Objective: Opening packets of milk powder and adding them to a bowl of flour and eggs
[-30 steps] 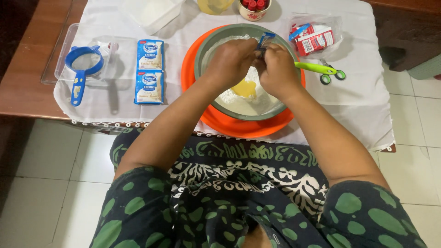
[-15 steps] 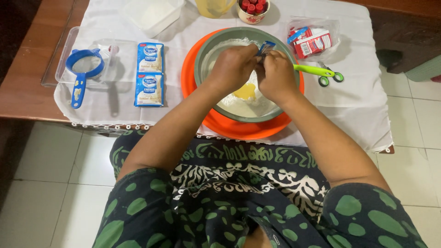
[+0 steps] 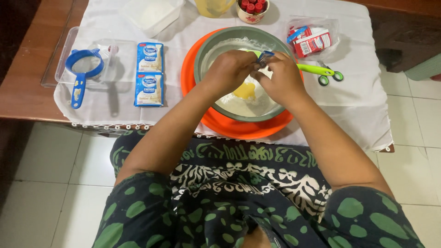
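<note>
Fig.: our left hand [image 3: 232,69] & right hand [image 3: 280,76] pinch a small blue sachet [image 3: 265,56] together over the grey bowl [image 3: 209,46] w/ flour, yolk. Risk: contents could spill past the rim if tilted.

two blue-and-cream sachets [image 3: 149,74] left of bowl, red-and-white carton [image 3: 312,41] in clear bag upper right

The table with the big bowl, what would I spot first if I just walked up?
Probably the grey bowl on its bright orange tray in the middle, with a yellow yolk in the white flour. Both hands, left hand and right hand, pinch a small blue packet above it. A blue sieve sits at the left.
</note>
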